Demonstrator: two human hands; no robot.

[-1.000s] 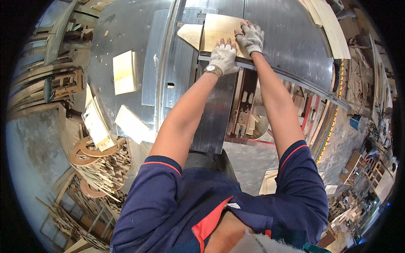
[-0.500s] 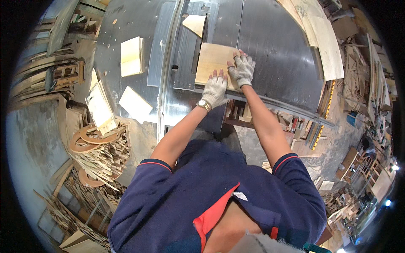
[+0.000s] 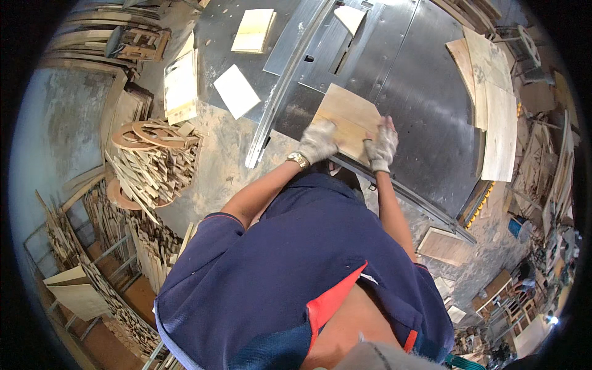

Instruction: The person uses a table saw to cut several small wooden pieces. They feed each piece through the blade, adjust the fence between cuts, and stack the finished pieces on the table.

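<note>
A flat light-wood board [image 3: 346, 117] with one far corner angled off lies on the dark metal saw table [image 3: 425, 80], close to its near edge. My left hand [image 3: 317, 140], in a whitish knit glove with bare fingertips, grips its left near side; motion smears those fingers. On the opposite side my right hand [image 3: 382, 148], gloved alike, closes on the board's right edge with the fingers pointing away from me. Beyond the board are a narrow slot [image 3: 341, 60] in the tabletop and a small pointed wood offcut [image 3: 349, 20].
Stacked light boards [image 3: 253, 31] and a single pale panel [image 3: 237, 91] lie left of a long metal rail [image 3: 283, 92]. Larger sheets [image 3: 499, 117] overlap the table's right edge. A heap of wood strips [image 3: 151, 163] with ring-shaped pieces stands on the floor at left.
Both hands have brought the board back toward me, away from the slot. My left hand has shifted from the board's near edge to its left side, and my view has turned.
</note>
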